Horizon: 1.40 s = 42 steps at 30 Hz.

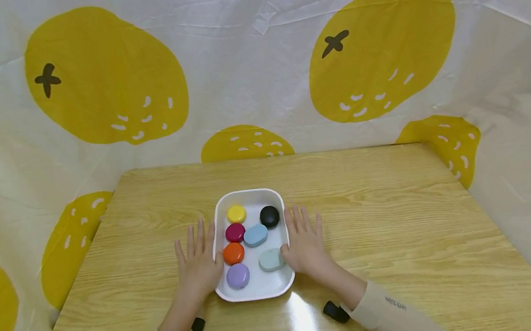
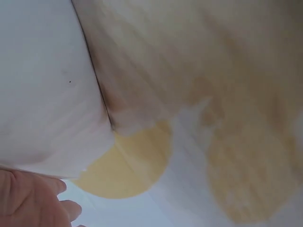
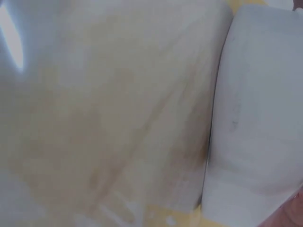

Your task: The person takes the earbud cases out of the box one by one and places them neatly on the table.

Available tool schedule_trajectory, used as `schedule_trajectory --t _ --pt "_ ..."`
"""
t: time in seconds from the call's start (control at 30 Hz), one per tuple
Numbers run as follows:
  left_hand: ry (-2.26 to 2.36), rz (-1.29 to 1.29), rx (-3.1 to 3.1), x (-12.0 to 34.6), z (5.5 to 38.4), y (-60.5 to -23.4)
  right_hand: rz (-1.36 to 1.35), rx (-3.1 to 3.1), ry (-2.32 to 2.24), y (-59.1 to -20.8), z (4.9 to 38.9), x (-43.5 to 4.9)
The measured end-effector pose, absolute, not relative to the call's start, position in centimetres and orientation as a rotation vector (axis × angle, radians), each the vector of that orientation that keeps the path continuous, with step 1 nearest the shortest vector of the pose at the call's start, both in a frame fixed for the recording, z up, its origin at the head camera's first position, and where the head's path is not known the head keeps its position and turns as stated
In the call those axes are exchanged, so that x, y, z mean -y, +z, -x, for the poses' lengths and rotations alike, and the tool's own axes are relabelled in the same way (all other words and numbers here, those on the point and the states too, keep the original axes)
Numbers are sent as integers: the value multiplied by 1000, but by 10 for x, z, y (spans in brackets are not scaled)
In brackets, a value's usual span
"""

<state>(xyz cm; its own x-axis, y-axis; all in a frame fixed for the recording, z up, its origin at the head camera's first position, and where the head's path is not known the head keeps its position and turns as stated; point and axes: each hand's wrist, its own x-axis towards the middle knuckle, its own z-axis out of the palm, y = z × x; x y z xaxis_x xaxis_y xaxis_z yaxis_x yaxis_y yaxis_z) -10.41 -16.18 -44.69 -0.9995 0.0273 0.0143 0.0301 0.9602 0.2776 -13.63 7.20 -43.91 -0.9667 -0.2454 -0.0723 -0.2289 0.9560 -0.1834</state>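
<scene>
A white tray point(image 1: 255, 292) with rounded corners lies on the table between my two hands. Inside are smooth, glossy rounded pieces: yellow point(image 1: 236, 214), black point(image 1: 269, 217), dark red point(image 1: 235, 233), light blue point(image 1: 255, 235), orange point(image 1: 233, 253), lavender point(image 1: 237, 276) and pale green point(image 1: 271, 260). My left hand point(image 1: 200, 264) lies along the tray's left side, fingers straight and spread, thumb at the rim. On the opposite side, my right hand point(image 1: 306, 246) mirrors it; its thumb overlaps the pale green piece's edge. Both wrist views are hazy, with only part of the left hand point(image 2: 33, 201) and right hand point(image 3: 289, 213) showing.
The wooden table point(image 1: 387, 217) extends around the tray and meets a pale curtain point(image 1: 244, 54) with large yellow fruit prints at the back and sides. Black wrist straps point(image 1: 336, 312) sit below both hands. Light glares off the table near its front.
</scene>
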Motion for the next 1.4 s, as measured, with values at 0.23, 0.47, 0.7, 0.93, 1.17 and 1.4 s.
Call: schedule_trajectory --t 0.23,0.47,0.7,0.93,1.17,1.4 --pt "-448 35 3106 160 98 -446 361 -3019 -293 -439 130 -74" --pt "-445 34 3132 159 98 -442 365 -3024 -340 -441 130 -75" --pt "-450 27 3144 159 98 -440 542 -3123 -396 -432 140 -72" --pt "-462 21 3143 159 98 -440 994 -3103 -389 -427 161 -58" --pt "-459 18 3138 159 98 -441 1268 -2942 -153 -433 173 -46" --pt "-436 31 3123 159 98 -441 1344 -2846 90 -438 177 -35"
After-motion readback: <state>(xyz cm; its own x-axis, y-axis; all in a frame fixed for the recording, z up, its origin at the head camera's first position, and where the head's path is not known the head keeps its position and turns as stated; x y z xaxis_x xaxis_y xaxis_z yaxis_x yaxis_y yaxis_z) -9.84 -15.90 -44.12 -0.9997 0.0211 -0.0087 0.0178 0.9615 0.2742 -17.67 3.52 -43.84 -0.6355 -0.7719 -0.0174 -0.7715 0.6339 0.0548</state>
